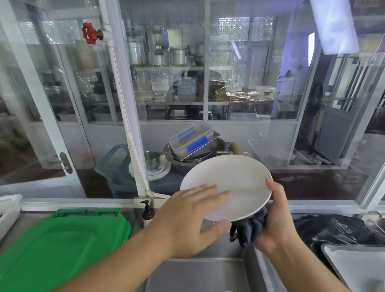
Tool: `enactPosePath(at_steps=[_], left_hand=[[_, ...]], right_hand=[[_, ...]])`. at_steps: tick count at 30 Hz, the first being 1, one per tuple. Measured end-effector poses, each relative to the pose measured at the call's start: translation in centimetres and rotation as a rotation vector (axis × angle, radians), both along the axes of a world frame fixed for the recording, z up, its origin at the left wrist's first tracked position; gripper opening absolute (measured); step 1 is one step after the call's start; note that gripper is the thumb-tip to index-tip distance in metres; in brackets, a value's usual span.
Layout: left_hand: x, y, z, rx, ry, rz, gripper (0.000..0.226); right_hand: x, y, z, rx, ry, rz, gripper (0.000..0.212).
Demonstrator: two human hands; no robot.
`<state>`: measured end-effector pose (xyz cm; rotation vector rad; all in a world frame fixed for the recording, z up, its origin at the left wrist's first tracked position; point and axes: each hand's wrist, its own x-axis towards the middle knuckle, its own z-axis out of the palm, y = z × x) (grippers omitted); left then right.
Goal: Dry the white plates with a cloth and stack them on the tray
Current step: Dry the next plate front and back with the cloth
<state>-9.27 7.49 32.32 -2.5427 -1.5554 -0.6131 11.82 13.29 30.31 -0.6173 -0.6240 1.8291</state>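
Resting plate (236, 181) above cloth-holding grip (276, 218)

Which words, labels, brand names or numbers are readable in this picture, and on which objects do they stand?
None can be read.
Pump bottle: no lettering can be made out on it.
Plate, green lid, red valve wheel: no lettering visible.
Shelf containers behind the glass: too small and blurred.
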Motion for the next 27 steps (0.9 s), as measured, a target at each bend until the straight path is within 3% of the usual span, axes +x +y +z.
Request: enactPosePath(at_steps=[4, 7, 9, 14, 19, 23, 27], left_hand=[[0.3, 1.6, 0.2, -0.035, -0.696, 0.249, 0.055], [0.7, 2.6, 0.4, -0.490, -1.421, 0.419, 0.040], [1.1, 2.7, 0.1, -0.688, -1.696, 0.382, 0.031], [2.3, 2.3, -1.2, -0.613, -1.849, 0.442, 0.028], [2.3, 1.5, -1.8, -0.526, -1.818, 0.512, 0.024], [2.1, 1.1, -2.4, -0.517, -1.802, 0.531, 0.022], [1.3, 1.2, -2.9, -0.597, -1.805, 0.526, 0.024]], right_hand=[[1.3, 0.8, -0.3, -0.015, 0.022, -0.039, 0.058], [2.2, 1.1, -0.6, -0.012, 0.023, -0.009, 0.057], [2.6, 1.2, -0.8, -0.028, 0.017, 0.011, 0.058], [3.7, 1.1, -1.4, -0.065, -0.069, 0.064, 0.050], [5.4, 1.5, -1.5, -0.102, -0.231, 0.058, 0.063], [6.5, 2.1, -2.0, -0.068, -0.316, 0.020, 0.046], [6.2, 1.8, -2.7, -0.082, -0.337, -0.039, 0.041]])
